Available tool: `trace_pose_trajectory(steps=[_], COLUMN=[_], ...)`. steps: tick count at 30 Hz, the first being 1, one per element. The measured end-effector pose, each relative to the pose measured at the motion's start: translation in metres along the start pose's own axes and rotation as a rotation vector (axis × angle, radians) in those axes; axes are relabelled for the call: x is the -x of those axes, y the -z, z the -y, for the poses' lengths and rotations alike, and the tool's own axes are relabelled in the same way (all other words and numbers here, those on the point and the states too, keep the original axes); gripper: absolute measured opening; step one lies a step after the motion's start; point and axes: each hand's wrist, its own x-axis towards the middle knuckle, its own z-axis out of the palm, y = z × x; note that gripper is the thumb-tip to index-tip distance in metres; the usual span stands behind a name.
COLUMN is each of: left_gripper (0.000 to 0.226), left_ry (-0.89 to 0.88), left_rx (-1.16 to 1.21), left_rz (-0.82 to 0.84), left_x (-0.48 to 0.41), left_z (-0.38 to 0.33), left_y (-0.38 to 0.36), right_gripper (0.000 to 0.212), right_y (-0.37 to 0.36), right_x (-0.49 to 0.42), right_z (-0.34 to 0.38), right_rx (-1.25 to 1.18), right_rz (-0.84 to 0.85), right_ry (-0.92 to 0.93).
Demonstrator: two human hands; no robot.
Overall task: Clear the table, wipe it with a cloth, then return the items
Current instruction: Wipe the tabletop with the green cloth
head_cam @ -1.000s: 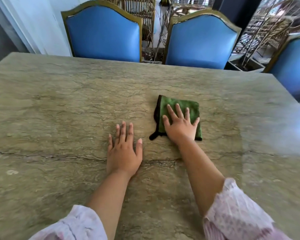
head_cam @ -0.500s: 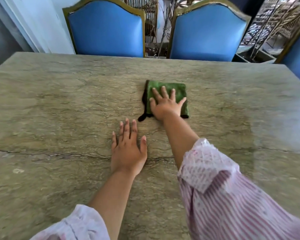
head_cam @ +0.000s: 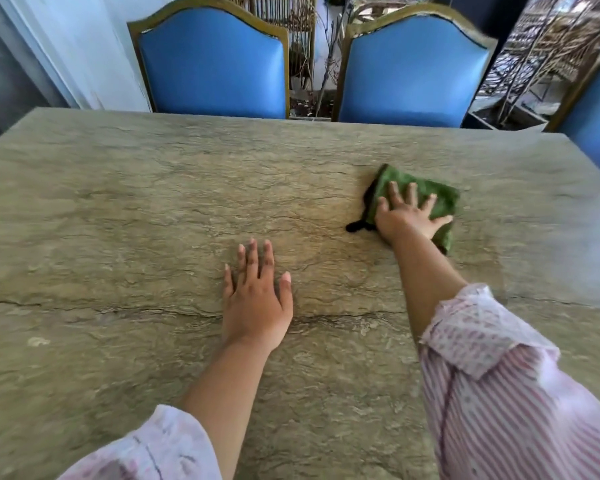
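Observation:
A folded green cloth [head_cam: 440, 199] with a black edge lies on the stone table [head_cam: 118, 202], right of the middle. My right hand [head_cam: 404, 216] presses flat on the cloth with its fingers spread and straight, covering the near left part of it. My left hand [head_cam: 255, 299] rests palm down on the bare table, nearer to me and left of the cloth, holding nothing.
Two blue upholstered chairs [head_cam: 215, 60] [head_cam: 409, 71] stand along the far edge of the table, and a third [head_cam: 596, 116] is at the far right corner. A dark crack [head_cam: 118, 310] runs across the tabletop. Wicker furniture is stacked behind the chairs.
My right hand has slid the cloth to the right across the table, after first pushing it away from me. My left hand has stayed flat in the same spot.

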Motion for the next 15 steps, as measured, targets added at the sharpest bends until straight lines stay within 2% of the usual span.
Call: trace_pose_trajectory(steps=[2,4,6,8,10,13,15], left_gripper=[0.079,0.078,0.077,0.076,0.076,0.076,0.076], left_ry=[-0.013,-0.013,0.034,0.029,-0.024,-0.083,-0.08], left_rx=[0.081,0.274,0.489,0.582,0.572,0.493,0.455], left_rz=[-0.047,-0.132,-0.224,-0.255,-0.223,-0.183,-0.171], left_x=[0.003,0.005,0.009,0.017,0.028,0.055,0.072], left_z=[0.0,-0.001,-0.001,0.002,0.008,0.022,0.032], left_y=[0.002,0.005,0.011,0.021,0.032,0.045,0.052], right_gripper=[0.053,0.052,0.051,0.051,0.05,0.051,0.052], right_y=[-0.011,-0.025,-0.033,-0.035,-0.032,-0.023,-0.023], right_x=[0.026,0.065,0.112,0.141,0.147,0.152,0.165], right_z=[0.039,0.069,0.071,0.048,0.009,-0.038,-0.041], right_rx=[0.02,0.05,0.072,0.065,0.044,0.007,-0.002], right_rz=[0.022,0.061,0.09,0.076,0.063,0.052,0.057], right_ry=[0.19,0.389,0.543,0.607,0.529,0.228,0.114])
